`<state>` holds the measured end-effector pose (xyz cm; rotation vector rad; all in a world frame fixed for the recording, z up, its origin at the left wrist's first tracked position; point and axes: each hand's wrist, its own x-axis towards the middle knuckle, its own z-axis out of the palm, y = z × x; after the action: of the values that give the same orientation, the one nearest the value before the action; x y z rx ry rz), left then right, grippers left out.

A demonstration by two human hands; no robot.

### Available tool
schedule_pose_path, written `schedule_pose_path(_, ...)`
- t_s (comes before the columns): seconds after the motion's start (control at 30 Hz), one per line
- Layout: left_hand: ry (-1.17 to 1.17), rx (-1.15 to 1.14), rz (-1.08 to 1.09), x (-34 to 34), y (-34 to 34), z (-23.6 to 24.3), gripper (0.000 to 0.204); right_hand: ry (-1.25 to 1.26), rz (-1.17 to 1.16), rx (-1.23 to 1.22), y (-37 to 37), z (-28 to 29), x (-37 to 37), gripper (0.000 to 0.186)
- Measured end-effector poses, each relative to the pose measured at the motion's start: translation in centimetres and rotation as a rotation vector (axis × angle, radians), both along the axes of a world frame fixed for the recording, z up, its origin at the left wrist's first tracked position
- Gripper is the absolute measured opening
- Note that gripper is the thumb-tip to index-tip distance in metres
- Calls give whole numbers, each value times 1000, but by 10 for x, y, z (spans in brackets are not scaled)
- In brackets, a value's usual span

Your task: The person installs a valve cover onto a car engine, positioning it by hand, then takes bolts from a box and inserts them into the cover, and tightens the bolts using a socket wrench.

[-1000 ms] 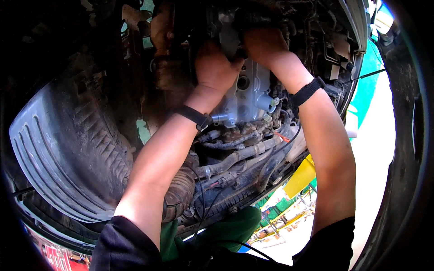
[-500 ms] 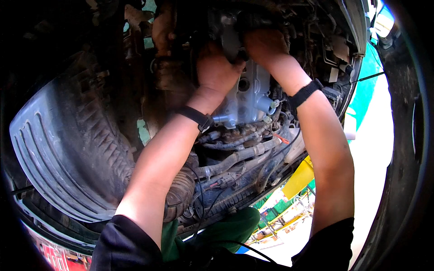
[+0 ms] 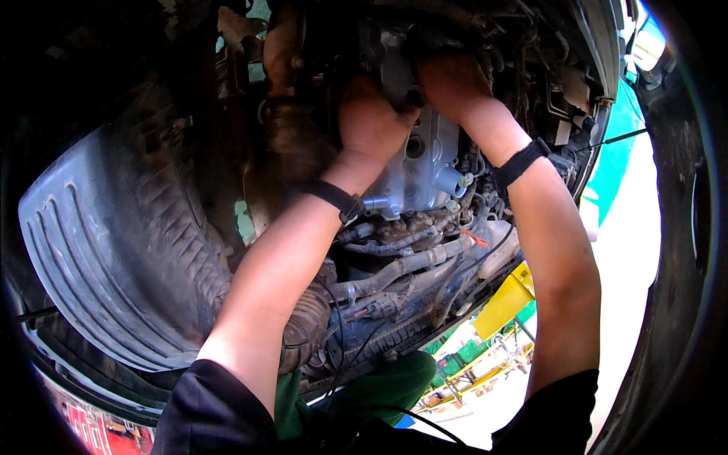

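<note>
Both my hands reach deep into an engine bay, at the far part of a grey metal valve cover [image 3: 415,174] with round holes and a short tube stub on its near right. My left hand [image 3: 371,117] is on the cover's left side, thumb laid across toward its middle and the hand closed around that edge. Its other fingers drop into shadow. My right hand [image 3: 455,85] is bent over the cover's right side, close to a dark hose-like part [image 3: 440,36]. The right fingertips are hidden in the dark. Black straps circle both wrists.
Hoses [image 3: 409,265] and wiring run along the near side of the engine. A ribbed air duct [image 3: 305,330] stands by my left forearm. A grey ribbed plastic cover [image 3: 91,258] lies at the left. A yellow part [image 3: 504,303] shows beyond the bay's edge.
The whole view has shifted slightly right and down. Both hands keep their places at the valve cover, with no clear movement against it.
</note>
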<state>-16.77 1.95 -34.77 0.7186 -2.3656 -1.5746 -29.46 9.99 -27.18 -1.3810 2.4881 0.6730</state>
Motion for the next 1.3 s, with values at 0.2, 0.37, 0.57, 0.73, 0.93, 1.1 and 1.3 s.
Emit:
schedule_pose_path(0.2,22,-40,-18,2,-3,0,64,-24,-48,173,-9,1,1,19)
schedule_pose_path(0.37,30,-1,0,-1,0,1,66,-34,-47,150,-4,3,0,19)
schedule_pose_path(0.57,11,-52,-2,3,-2,1,66,-82,-120,245,-14,4,2,19)
schedule_pose_path(0.73,10,-48,-44,2,-1,-2,67,29,92,48,-1,-2,-1,18)
schedule_pose_path(0.93,35,-30,-19,3,0,-2,63,-113,-108,341,-18,9,-4,19)
schedule_pose_path(1.1,-5,57,-46,0,-4,2,66,-77,-11,185,3,-5,-9,20)
schedule_pose_path(1.3,41,51,-31,3,-2,1,66,-79,-76,256,0,-7,-8,20)
